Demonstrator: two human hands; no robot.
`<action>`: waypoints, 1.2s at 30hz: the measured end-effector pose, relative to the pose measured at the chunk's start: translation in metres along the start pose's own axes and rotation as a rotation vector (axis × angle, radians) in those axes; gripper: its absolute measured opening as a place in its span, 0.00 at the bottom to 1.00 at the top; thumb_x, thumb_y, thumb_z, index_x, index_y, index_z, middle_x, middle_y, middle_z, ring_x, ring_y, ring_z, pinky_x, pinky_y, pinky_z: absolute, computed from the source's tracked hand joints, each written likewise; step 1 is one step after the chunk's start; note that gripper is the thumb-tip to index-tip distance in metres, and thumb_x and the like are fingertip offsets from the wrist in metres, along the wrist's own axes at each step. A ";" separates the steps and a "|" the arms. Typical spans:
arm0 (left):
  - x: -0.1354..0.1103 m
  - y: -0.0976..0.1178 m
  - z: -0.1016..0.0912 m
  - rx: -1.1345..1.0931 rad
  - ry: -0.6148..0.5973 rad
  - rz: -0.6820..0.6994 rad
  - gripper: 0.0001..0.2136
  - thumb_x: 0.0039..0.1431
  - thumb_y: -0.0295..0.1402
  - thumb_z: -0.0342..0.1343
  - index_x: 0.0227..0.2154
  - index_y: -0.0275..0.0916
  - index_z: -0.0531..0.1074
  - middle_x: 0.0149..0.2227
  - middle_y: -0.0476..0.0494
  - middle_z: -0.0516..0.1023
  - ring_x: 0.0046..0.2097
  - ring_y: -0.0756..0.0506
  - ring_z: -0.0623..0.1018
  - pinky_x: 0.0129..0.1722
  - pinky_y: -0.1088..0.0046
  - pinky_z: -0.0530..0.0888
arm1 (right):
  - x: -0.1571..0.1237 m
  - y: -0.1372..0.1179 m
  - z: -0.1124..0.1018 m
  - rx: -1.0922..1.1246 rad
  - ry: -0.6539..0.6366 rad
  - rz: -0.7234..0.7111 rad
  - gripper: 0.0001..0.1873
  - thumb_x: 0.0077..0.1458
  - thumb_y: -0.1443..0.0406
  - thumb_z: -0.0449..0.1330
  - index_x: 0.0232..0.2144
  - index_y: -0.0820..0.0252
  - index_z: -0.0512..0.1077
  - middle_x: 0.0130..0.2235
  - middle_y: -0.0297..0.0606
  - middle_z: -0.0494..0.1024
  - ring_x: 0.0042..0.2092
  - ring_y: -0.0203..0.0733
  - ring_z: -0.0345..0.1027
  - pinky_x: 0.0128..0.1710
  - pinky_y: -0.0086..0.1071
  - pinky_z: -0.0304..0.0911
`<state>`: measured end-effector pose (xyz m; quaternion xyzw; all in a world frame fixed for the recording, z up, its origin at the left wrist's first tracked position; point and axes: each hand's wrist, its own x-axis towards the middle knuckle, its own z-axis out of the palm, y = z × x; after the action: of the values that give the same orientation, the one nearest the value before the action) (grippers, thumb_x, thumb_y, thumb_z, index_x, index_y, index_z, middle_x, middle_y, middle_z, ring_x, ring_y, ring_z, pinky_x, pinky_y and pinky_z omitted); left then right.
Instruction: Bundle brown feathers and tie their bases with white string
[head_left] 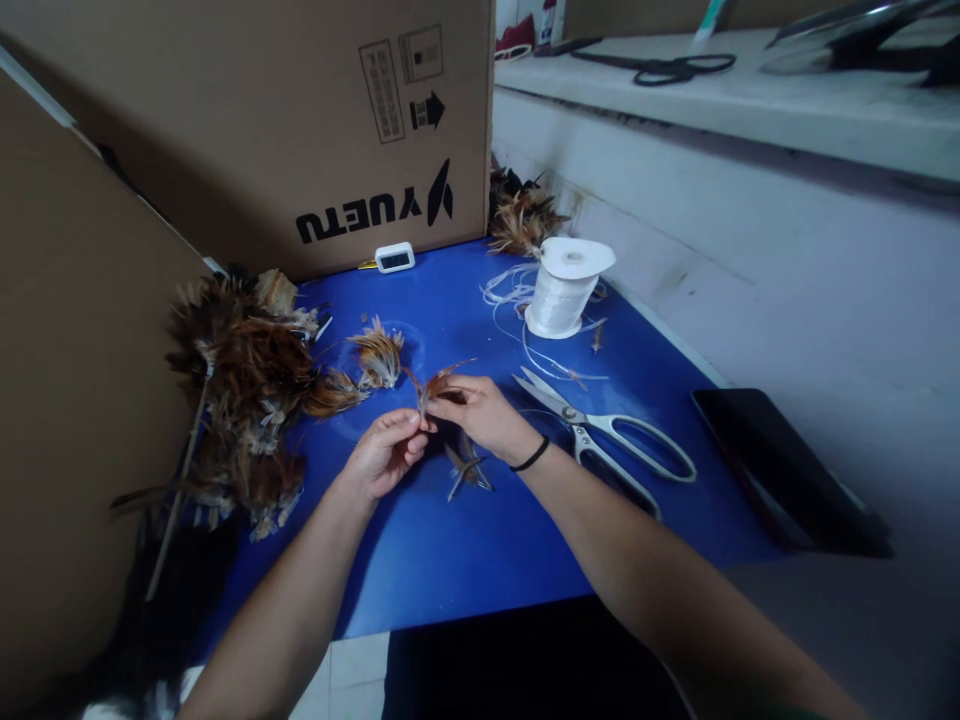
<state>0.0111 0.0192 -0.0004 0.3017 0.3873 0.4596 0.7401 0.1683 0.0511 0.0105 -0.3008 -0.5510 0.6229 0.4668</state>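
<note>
My left hand [386, 452] and my right hand [484, 412] meet over the blue table [450, 550], both pinched on a small bunch of brown feathers [437, 382] that fans up between the fingertips. A black band circles my right wrist. Two or three loose feathers [466, 468] lie crossed on the table just below my hands. A small feather tuft [379, 358] lies just beyond my left hand. White-handled scissors [611, 435] lie to the right of my right hand, blades toward it.
A big heap of brown feathers [240, 395] covers the table's left side. A spool of white cord [562, 288] stands at the back with loose cord around it. Cardboard boxes [300, 120] wall the back and left. A dark tablet [780, 470] lies right. A small white timer [394, 258] sits by the box.
</note>
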 end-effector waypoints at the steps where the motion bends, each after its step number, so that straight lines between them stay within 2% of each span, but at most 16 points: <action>1: 0.000 0.000 0.000 0.002 0.011 0.016 0.07 0.43 0.29 0.64 0.22 0.30 0.73 0.26 0.44 0.74 0.19 0.60 0.61 0.15 0.85 0.57 | 0.000 0.000 0.000 0.008 0.017 0.009 0.06 0.43 0.65 0.64 0.27 0.62 0.72 0.29 0.33 0.74 0.32 0.33 0.66 0.39 0.31 0.62; 4: 0.001 0.000 0.000 0.033 0.056 0.077 0.07 0.43 0.30 0.64 0.22 0.31 0.73 0.24 0.46 0.72 0.19 0.59 0.63 0.16 0.85 0.57 | 0.000 0.000 -0.001 0.043 0.026 0.100 0.10 0.39 0.66 0.66 0.28 0.64 0.72 0.28 0.32 0.73 0.31 0.33 0.66 0.38 0.31 0.62; 8: 0.000 0.000 0.000 0.141 0.092 0.135 0.08 0.45 0.33 0.63 0.23 0.33 0.72 0.15 0.51 0.66 0.18 0.57 0.63 0.17 0.83 0.58 | -0.002 -0.002 -0.002 0.051 -0.068 0.190 0.14 0.36 0.65 0.68 0.28 0.65 0.72 0.25 0.30 0.71 0.29 0.31 0.63 0.34 0.29 0.61; 12: -0.003 0.000 0.002 0.281 0.101 0.169 0.10 0.46 0.36 0.63 0.23 0.33 0.73 0.15 0.50 0.67 0.17 0.56 0.63 0.17 0.81 0.59 | -0.003 -0.008 -0.002 0.073 -0.101 0.192 0.14 0.38 0.64 0.68 0.29 0.65 0.73 0.26 0.32 0.72 0.30 0.32 0.64 0.33 0.30 0.61; 16: -0.004 -0.001 0.005 0.348 0.061 0.195 0.10 0.46 0.36 0.63 0.24 0.33 0.75 0.22 0.46 0.73 0.18 0.56 0.65 0.16 0.80 0.60 | -0.004 -0.012 -0.001 0.048 -0.087 0.189 0.14 0.40 0.64 0.66 0.32 0.65 0.73 0.25 0.31 0.72 0.28 0.32 0.63 0.29 0.29 0.59; 21: -0.004 -0.001 0.007 0.405 0.067 0.282 0.09 0.48 0.36 0.62 0.23 0.34 0.75 0.21 0.48 0.71 0.19 0.55 0.66 0.17 0.79 0.61 | -0.004 -0.011 -0.002 0.017 -0.075 0.130 0.10 0.42 0.64 0.65 0.27 0.65 0.73 0.22 0.30 0.70 0.24 0.29 0.58 0.25 0.27 0.55; 27: -0.004 -0.003 0.007 0.596 0.147 0.425 0.09 0.49 0.37 0.61 0.23 0.35 0.75 0.22 0.49 0.70 0.20 0.54 0.68 0.20 0.76 0.66 | -0.002 -0.007 -0.004 -0.044 -0.041 0.096 0.09 0.44 0.63 0.64 0.23 0.66 0.72 0.21 0.31 0.69 0.22 0.29 0.56 0.23 0.27 0.54; 29: -0.005 -0.003 0.006 0.573 0.119 0.393 0.09 0.50 0.37 0.60 0.24 0.35 0.74 0.22 0.49 0.70 0.20 0.53 0.68 0.20 0.76 0.66 | -0.002 -0.007 -0.004 -0.042 -0.036 0.098 0.10 0.43 0.62 0.64 0.22 0.66 0.71 0.21 0.31 0.69 0.22 0.29 0.56 0.23 0.27 0.54; 32: -0.005 -0.002 0.006 0.459 0.035 0.271 0.10 0.53 0.38 0.57 0.27 0.35 0.73 0.21 0.48 0.70 0.21 0.52 0.69 0.19 0.77 0.66 | -0.002 -0.009 -0.006 -0.033 -0.054 0.081 0.12 0.44 0.61 0.64 0.22 0.66 0.71 0.21 0.31 0.70 0.23 0.29 0.58 0.24 0.28 0.55; 36: -0.006 -0.001 0.006 0.374 -0.025 0.168 0.13 0.55 0.40 0.55 0.29 0.33 0.73 0.26 0.44 0.73 0.22 0.52 0.70 0.18 0.78 0.65 | -0.004 -0.014 -0.005 0.006 -0.118 0.092 0.15 0.44 0.58 0.64 0.20 0.65 0.70 0.21 0.33 0.71 0.24 0.32 0.62 0.28 0.30 0.59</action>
<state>0.0156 0.0129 0.0037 0.4708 0.4302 0.4361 0.6349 0.1781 0.0490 0.0223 -0.2874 -0.5612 0.6619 0.4054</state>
